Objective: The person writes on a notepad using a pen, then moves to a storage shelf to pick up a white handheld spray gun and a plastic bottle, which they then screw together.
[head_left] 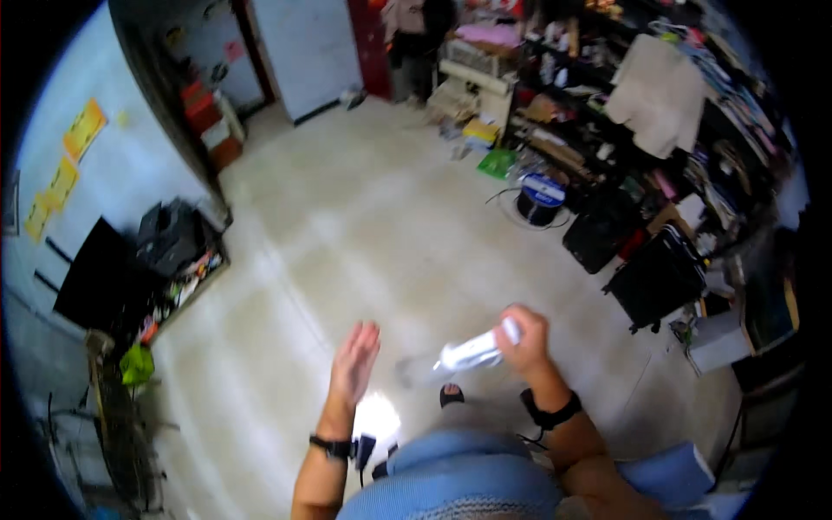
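My right hand (pixel 529 345) is wrapped around one end of a long white handheld device (pixel 471 352). The device points left across my body, and its far end is a greyish, see-through blur whose exact shape I cannot make out. To the left, my left hand (pixel 354 362) is raised with its fingers stretched out and holds nothing. A gap separates it from the blurred end of the device. Both wrists wear black bands, and a small black piece with a cable (pixel 365 451) hangs by the left one.
Pale floor tiles (pixel 347 217) spread ahead. On the right are cluttered shelves (pixel 581 104), a cable spool (pixel 542 195) and a black bag (pixel 659 277). A dark flat screen (pixel 100 273) stands at the left wall. Red boxes (pixel 208 126) are stacked near the doorway.
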Motion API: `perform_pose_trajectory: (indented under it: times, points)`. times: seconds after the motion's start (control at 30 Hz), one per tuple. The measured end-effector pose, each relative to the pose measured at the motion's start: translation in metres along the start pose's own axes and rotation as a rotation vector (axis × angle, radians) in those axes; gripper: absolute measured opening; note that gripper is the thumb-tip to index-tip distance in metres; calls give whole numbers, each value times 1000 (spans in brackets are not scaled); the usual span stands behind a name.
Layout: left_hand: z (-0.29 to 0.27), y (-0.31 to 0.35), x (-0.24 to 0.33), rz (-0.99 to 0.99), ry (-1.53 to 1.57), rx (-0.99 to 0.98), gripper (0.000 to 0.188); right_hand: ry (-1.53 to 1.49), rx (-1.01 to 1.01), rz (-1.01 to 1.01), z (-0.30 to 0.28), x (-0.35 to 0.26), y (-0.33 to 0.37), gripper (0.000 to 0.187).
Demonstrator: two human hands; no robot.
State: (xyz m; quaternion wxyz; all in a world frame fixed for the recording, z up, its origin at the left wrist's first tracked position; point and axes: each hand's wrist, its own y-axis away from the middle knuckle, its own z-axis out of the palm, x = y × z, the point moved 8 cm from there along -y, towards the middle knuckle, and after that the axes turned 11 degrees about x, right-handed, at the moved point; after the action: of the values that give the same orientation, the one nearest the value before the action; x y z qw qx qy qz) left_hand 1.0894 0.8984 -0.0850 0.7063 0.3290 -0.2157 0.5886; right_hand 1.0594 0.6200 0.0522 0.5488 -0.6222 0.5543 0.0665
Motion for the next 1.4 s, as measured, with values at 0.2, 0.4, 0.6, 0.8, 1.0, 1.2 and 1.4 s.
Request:
perform_pose_trajectory:
  times: [0.2,0.4,0.6,0.8,1.0,1.2,1.4]
  points:
    - [59,-92,7,21,120,-45,59,358,72,-207,-30,61,-53,27]
    - [69,-163,-25,-29,13,54,47,567,102,-150,-66,139,-91,28]
    - [71,-246,-53,-22,-515,70,51,479,310,141,-97,221,-141,23]
    - [102,-350,-95,393,-1386,-264,85,521,392,211,-85,254,-212,19]
    - [236,-417,-166,400,-1393,-795,83,748,194,52,-32,276,-309,30]
    - [394,-483,-126,254,-935,-819,37,734,242,133,-29,314,-393,27]
    - [554,-498,-36,709,-659,-1230,27,751,463,94,-77,417,-431,27]
